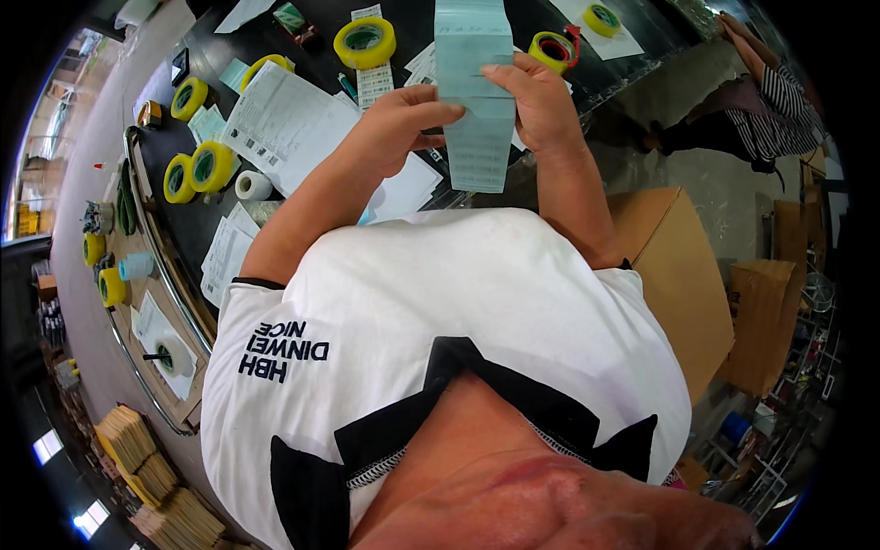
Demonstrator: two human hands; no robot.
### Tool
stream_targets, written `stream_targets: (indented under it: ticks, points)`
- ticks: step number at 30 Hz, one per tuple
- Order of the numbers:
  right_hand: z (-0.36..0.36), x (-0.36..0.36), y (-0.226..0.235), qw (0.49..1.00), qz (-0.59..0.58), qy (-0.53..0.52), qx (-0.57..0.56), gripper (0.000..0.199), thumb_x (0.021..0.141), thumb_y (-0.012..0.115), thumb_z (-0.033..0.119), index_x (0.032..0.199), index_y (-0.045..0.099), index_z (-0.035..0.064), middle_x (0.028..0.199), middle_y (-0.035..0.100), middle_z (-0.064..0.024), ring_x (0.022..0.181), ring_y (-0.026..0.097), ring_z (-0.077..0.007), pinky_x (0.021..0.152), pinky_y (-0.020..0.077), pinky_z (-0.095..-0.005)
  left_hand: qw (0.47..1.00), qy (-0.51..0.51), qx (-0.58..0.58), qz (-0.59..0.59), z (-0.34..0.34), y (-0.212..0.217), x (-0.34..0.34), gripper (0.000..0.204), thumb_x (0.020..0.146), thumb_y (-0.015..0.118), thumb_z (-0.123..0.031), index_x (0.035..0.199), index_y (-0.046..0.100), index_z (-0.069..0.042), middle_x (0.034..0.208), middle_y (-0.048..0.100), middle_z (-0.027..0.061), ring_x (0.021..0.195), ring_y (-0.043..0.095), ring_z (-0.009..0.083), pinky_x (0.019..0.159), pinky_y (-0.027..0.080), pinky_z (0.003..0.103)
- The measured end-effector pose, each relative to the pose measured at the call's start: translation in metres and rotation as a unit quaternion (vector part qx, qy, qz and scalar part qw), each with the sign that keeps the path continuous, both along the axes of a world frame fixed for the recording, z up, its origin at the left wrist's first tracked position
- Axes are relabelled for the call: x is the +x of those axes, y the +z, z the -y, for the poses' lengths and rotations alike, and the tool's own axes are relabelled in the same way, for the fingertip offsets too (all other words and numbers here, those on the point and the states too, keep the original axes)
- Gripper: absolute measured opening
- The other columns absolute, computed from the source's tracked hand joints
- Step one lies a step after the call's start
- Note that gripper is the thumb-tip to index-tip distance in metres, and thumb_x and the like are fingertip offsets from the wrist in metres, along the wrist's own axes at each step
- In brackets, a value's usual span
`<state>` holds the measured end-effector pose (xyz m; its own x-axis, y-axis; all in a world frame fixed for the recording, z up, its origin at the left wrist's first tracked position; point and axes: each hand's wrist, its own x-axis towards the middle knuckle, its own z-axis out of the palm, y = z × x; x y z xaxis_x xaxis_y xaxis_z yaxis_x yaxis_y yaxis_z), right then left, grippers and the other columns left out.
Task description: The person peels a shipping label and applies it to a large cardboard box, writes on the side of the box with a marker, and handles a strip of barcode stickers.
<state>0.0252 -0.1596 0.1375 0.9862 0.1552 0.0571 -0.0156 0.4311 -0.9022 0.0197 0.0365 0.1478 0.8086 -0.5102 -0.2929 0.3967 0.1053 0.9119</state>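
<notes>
A long pale blue-green label strip, creased into folded sections, is stretched between my hands above the dark table. My left hand pinches its left edge between thumb and fingers. On the opposite edge my right hand grips it, the thumb lying across its face. Rows of faint print show on the strip's lower end, which hangs toward my chest. Just beyond my left hand lie a printed label strip and a yellow tape roll. Past my right hand is another tape roll with a red piece on it.
Printed sheets and several yellow tape rolls cover the table's left part, beside a small white roll. An open cardboard box stands close at my right. Farther right another person in a striped top is bending.
</notes>
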Motion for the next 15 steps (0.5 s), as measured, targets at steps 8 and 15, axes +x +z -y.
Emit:
stream_targets:
  ticks: [8, 15]
  points:
    - [0.000, -0.004, -0.005, 0.996, -0.068, 0.049, 0.018, 0.037, 0.092, 0.058, 0.031, 0.110, 0.061, -0.0016, 0.091, 0.065, -0.0058, 0.078, 0.062, -0.0099, 0.068, 0.0513, -0.0237, 0.992, 0.117, -0.042, 0.008, -0.005, -0.003, 0.014, 0.023, 0.088, 0.061, -0.018, 0.105, 0.063, -0.003, 0.096, 0.066, 0.0052, 0.086, 0.062, 0.0135, 0.080, 0.048, 0.028]
    - [-0.002, -0.011, -0.001, 0.988, -0.113, 0.089, -0.061, 0.030, 0.092, 0.058, 0.019, 0.113, 0.058, -0.0026, 0.101, 0.065, -0.0072, 0.090, 0.064, -0.0122, 0.081, 0.0517, -0.0257, 0.984, 0.155, -0.087, -0.010, -0.008, -0.005, 0.020, 0.013, 0.086, 0.063, -0.019, 0.093, 0.060, -0.009, 0.094, 0.062, 0.0010, 0.091, 0.059, 0.0127, 0.085, 0.044, 0.030]
